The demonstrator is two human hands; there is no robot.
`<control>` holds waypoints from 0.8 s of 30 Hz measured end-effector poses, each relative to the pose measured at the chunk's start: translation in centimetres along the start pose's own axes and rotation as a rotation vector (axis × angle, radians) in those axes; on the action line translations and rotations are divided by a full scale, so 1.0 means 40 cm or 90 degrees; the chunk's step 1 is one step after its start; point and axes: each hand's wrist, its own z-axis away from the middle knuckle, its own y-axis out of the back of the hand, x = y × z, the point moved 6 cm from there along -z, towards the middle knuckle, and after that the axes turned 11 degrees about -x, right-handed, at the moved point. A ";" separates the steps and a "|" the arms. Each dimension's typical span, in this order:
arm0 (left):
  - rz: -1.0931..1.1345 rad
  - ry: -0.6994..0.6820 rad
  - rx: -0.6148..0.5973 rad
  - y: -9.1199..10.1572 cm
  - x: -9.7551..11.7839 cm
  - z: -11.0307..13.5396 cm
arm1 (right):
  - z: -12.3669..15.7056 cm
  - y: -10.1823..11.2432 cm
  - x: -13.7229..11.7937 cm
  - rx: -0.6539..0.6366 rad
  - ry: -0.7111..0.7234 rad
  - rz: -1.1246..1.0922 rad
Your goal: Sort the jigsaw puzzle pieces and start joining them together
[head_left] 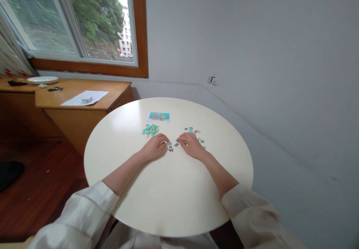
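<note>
Left hand (pixel 155 146): my fingers curl down onto the table (pixel 168 196); whether they pinch a piece I cannot tell.
Right hand (pixel 191 145): flat, fingertips toward the middle pieces (pixel 171 147); grip not visible.
Middle pieces: between both hands, within easy reach.
Teal pile (pixel 150 130): sorted by colour, left.
Mixed pile (pixel 194 131): right.
Picture (pixel 158 116): beyond both, facing me for reference.

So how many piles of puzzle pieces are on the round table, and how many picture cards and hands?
Loose clusters of puzzle pieces: 3 (teal cluster, mixed cluster, small bunch between the hands)
Picture card: 1
Hands on the table: 2 (left hand, right hand)
Total: 6
</note>
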 end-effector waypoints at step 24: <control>0.017 0.001 -0.010 -0.007 -0.011 -0.001 | 0.017 -0.001 0.000 -0.019 0.022 -0.006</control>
